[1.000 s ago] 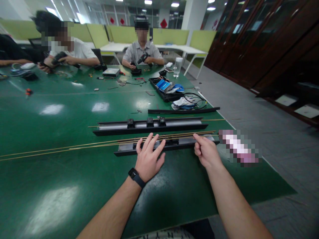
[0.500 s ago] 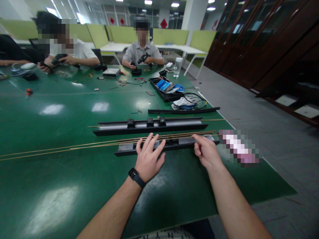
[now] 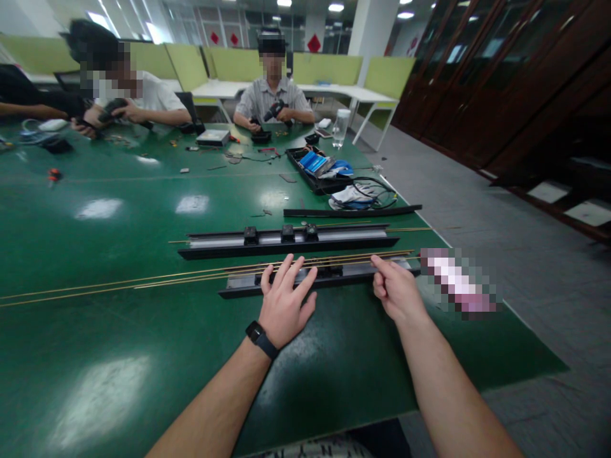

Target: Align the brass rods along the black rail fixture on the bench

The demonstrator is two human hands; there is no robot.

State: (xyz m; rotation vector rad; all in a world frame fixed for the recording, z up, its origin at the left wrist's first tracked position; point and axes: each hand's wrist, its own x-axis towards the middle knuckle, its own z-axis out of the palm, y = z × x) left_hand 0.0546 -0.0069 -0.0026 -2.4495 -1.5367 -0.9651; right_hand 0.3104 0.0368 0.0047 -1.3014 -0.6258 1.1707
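Observation:
My left hand [image 3: 287, 299] lies open, fingers spread, its fingertips on several thin brass-coloured rods [image 3: 191, 275]. These run lengthwise over a black channel-shaped rail [image 3: 238, 292] with a pale inner strip and dark blocks partly hidden by the hand. On the right, my right hand [image 3: 396, 286] has its index finger stretched to the rods near their right end. Its other fingers are curled in; whether they hold anything is hidden. Just beyond lies a second black rail [image 3: 214, 252] with black blocks [image 3: 287, 235] on it and thin rods at its ends.
A long black strip [image 3: 353, 212] lies farther back. Behind it are gloves [image 3: 353, 196], a cable loop and a black tray [image 3: 324, 187] holding blue items. A pixelated pink item [image 3: 458, 283] lies at right. Two people across the green table [image 3: 143, 356] hold dark power tools.
My right index fingertip has shifted very slightly to the right along the rods. My left hand and the rails stay in place.

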